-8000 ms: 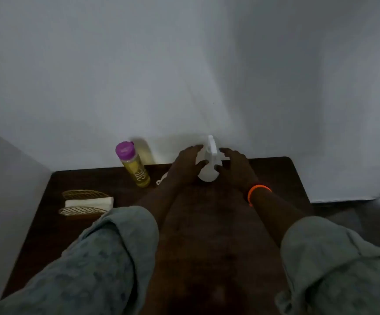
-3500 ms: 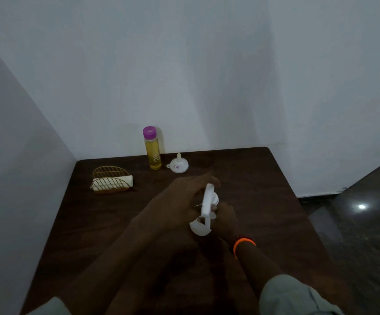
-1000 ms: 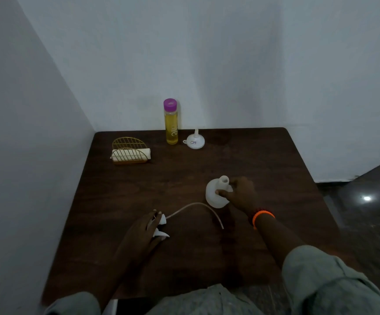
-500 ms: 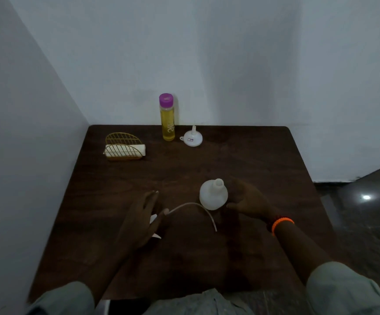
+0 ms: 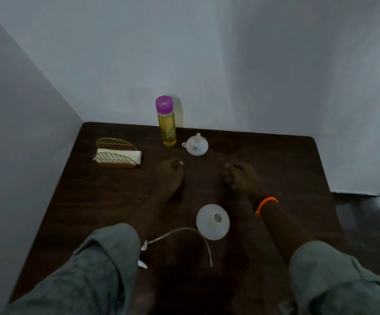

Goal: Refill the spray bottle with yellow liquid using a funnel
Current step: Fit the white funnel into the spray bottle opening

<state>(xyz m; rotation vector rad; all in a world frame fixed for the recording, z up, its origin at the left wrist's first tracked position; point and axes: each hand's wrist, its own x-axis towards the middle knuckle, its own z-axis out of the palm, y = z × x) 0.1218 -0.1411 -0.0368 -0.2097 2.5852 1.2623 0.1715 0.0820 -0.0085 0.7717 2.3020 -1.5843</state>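
The round white spray bottle (image 5: 212,222) stands open on the dark wood table (image 5: 275,160), behind both hands. The left hand (image 5: 169,172) and right hand (image 5: 240,175) are loosely curled, holding nothing. Just past them sit the upside-down white funnel (image 5: 197,145) and the tall yellow liquid bottle (image 5: 166,123).

- I see pale lettering running up the side of the yellow-liquid bottle (image 5: 167,126), upper centre of the frame; I cannot read it.
- I see a small white sticker with dark marks on the funnel (image 5: 196,145) just right of it; the characters are too small for me to read.
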